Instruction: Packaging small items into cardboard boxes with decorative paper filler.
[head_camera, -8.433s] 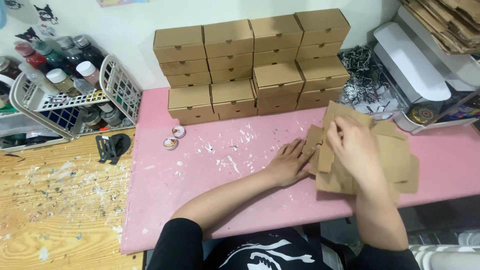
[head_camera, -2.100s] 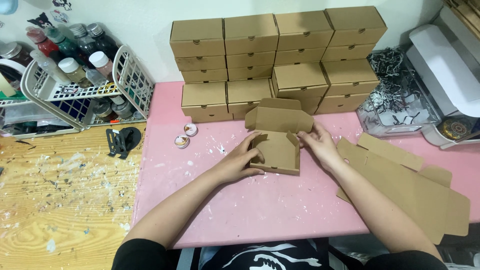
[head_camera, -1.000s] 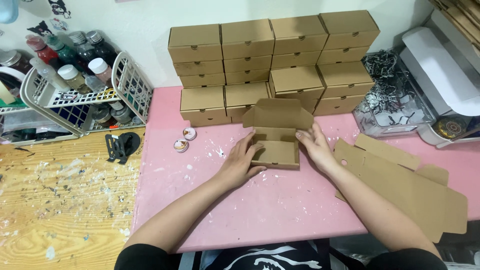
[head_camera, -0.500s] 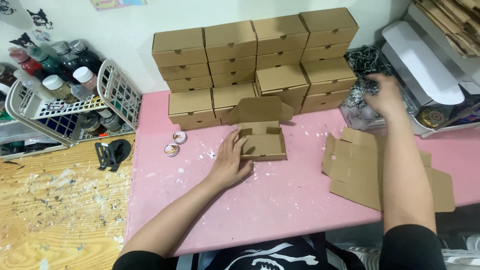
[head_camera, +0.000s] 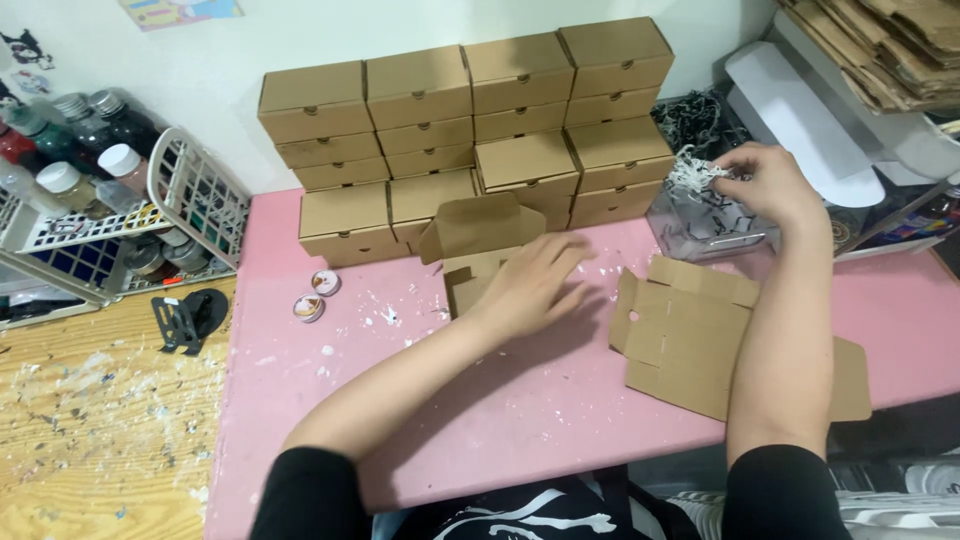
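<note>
Your right hand (head_camera: 765, 185) pinches shredded paper (head_camera: 690, 172) at the clear bin (head_camera: 700, 225); your left hand (head_camera: 530, 285), fingers spread, steadies the open box (head_camera: 478, 250), unfilled. Flat blanks (head_camera: 690, 335) beneath your right arm wait unfolded.

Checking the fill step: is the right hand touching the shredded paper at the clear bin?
Touching. The head view shows the right hand pinching a tuft of shredded paper above the clear bin.

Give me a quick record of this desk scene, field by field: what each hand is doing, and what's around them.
left hand: resting on the open cardboard box, lid flap up
right hand: pinching shredded paper filler above a clear container
surface: pink mat
flat cardboard blanks: right of the box
behind: stacked closed boxes
far left: white wire basket of paint bottles
</note>
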